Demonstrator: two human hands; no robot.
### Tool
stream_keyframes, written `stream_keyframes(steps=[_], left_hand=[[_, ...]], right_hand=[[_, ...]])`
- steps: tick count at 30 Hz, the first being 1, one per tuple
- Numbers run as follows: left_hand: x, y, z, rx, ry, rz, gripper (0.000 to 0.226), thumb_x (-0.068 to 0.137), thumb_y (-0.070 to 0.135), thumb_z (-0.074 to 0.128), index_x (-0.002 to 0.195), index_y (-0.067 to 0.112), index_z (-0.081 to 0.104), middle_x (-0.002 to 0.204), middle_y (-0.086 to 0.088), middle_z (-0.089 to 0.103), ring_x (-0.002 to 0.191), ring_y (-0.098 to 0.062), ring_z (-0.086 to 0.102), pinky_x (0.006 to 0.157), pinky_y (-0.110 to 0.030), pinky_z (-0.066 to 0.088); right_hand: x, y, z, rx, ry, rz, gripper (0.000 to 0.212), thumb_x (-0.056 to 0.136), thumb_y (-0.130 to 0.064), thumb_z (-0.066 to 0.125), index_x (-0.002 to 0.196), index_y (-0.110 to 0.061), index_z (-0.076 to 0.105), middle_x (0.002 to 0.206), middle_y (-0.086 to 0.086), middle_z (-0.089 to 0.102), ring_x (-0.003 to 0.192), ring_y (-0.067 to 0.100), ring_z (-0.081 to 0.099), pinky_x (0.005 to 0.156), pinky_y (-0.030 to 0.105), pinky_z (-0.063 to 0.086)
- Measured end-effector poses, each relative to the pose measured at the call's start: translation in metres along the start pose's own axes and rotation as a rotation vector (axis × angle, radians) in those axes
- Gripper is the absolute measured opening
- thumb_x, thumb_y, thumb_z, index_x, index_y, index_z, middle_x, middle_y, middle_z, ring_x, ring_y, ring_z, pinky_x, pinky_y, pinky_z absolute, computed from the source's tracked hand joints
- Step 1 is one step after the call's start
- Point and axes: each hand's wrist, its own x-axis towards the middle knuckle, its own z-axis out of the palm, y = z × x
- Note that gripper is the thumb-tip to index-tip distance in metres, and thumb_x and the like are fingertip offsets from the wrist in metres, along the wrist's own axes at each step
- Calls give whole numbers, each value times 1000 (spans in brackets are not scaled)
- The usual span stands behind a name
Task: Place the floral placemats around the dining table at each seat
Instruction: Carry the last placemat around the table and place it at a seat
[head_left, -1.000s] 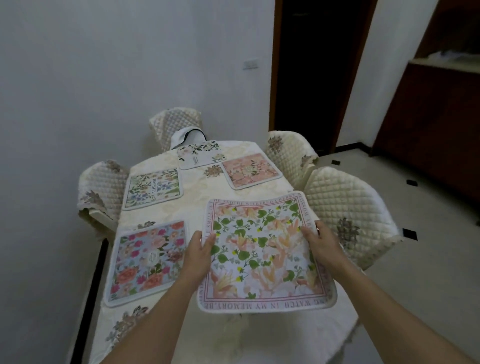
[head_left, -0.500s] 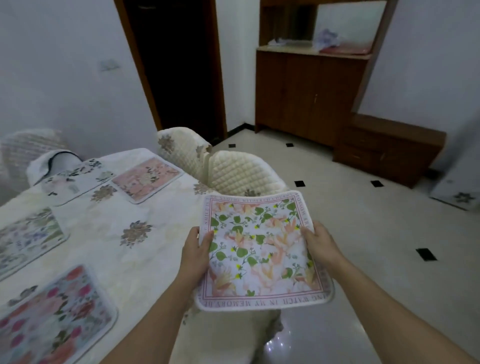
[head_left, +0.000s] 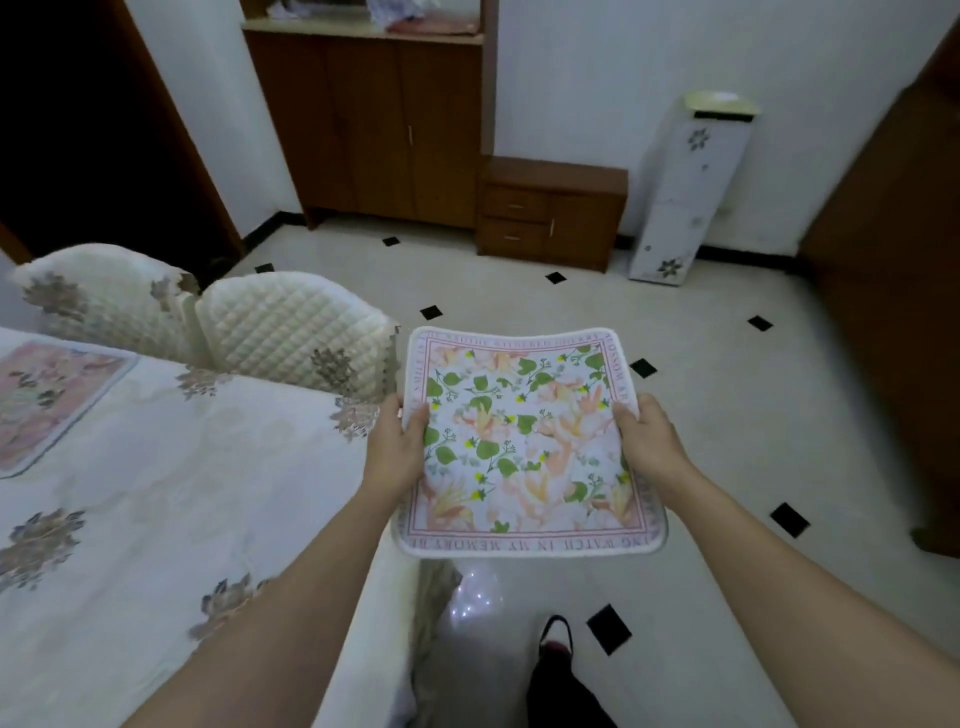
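I hold a square floral placemat (head_left: 524, 447) with green leaves, peach flowers and a lettered pink border, flat in the air beyond the table's right edge, over the floor. My left hand (head_left: 397, 447) grips its left edge and my right hand (head_left: 647, 441) grips its right edge. The dining table (head_left: 156, 467), under a cream flowered cloth, fills the lower left. A pink floral placemat (head_left: 47, 395) lies on it at the far left edge of view.
Two quilted cream chairs (head_left: 296, 332) stand against the table's right side. A brown wooden cabinet (head_left: 384, 124) with a low drawer unit (head_left: 550, 213) lines the far wall, beside a tall white flowered bin (head_left: 685, 192). My foot (head_left: 556, 644) is on the tiled floor.
The view has swung right, away from the table. The placemat, still held in both hands, has moved off the tabletop to over the floor. The other placemats have left view except the pink one.
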Motion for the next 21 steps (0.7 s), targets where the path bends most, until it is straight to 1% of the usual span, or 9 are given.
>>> stream_keyframes(steps=[3,7,12,13,15,16,17,19,21], left_hand=[[15,12,22,27,-31,18,20,103,33,47,105,14,51,92,6,61,85,-14,64,72,-39,54],[47,24,52,46,-57,27,19,104,34,46,104,16,50,92,7,62,84,-12,64,71,-37,54],[104,33,94,53,-60,-10,19,103,36,47,104,18,52,98,-2,68,87,-20,69,75,-45,58],[118,35,104,55,-56,-17,18,103,36,47,105,19,52,99,-2,69,87,-20,70,74,-43,59],[146,43,121,64,-32,-25,18,103,35,46,107,19,53,100,0,69,84,-15,69,65,-27,56],[159,48,130,67,-24,-30,18,103,35,46,108,19,52,100,1,69,83,-13,68,62,-22,53],[172,51,139,66,-24,-46,18,103,36,46,107,20,52,101,1,69,84,-14,69,62,-23,54],[198,57,154,57,-12,-86,18,103,38,47,105,21,52,101,0,70,88,-18,71,73,-39,59],[223,63,167,65,3,-113,18,101,40,48,102,23,52,99,1,70,89,-20,71,80,-49,58]], right_hand=[[12,2,-14,-8,51,3,23,105,-35,38,113,-17,50,103,4,63,93,25,64,80,40,54],[45,7,-27,1,78,29,23,104,-35,38,113,-18,50,101,3,64,91,25,65,81,43,56],[115,8,-36,11,72,24,24,105,-34,37,112,-16,51,99,5,63,85,25,64,75,39,52],[134,7,-37,12,66,17,23,105,-34,37,112,-16,51,100,6,63,87,27,64,76,40,52],[174,3,-39,8,44,5,22,104,-33,37,111,-17,51,101,6,62,90,28,63,77,41,52],[194,1,-41,14,28,4,22,104,-34,37,111,-18,50,101,6,62,90,28,63,78,41,53],[214,-1,-42,19,11,11,22,104,-34,36,111,-18,51,101,6,63,89,28,64,77,42,53],[250,-5,-46,10,-23,13,23,104,-34,36,111,-18,51,99,5,62,89,28,64,76,41,53],[285,-11,-49,4,-51,5,23,104,-34,37,111,-18,52,100,5,62,91,28,64,80,43,54]])
